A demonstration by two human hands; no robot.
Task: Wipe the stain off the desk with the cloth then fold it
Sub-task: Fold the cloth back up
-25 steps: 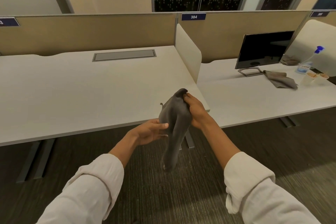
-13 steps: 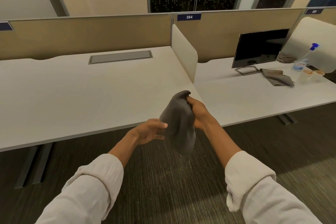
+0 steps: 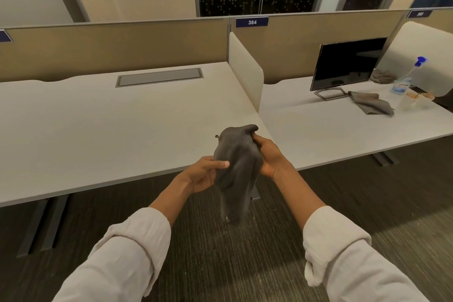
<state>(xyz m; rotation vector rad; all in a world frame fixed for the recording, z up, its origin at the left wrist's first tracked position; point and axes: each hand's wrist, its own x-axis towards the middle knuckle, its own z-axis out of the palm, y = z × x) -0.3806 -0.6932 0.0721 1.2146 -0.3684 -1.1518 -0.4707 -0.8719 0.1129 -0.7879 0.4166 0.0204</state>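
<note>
The dark grey bunched cloth (image 3: 236, 171) hid the right hand's (image 3: 268, 155) fingers and the left hand's (image 3: 203, 174) fingertips. At two o'clock, the clear spray bottle's (image 3: 402, 82) label was too small to read. The long white desk (image 3: 98, 130) was cut off at nine o'clock.

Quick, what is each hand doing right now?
Left hand: closed, pinching the side of the dark grey cloth.
Right hand: closed, gripping the same cloth near its top.
</note>
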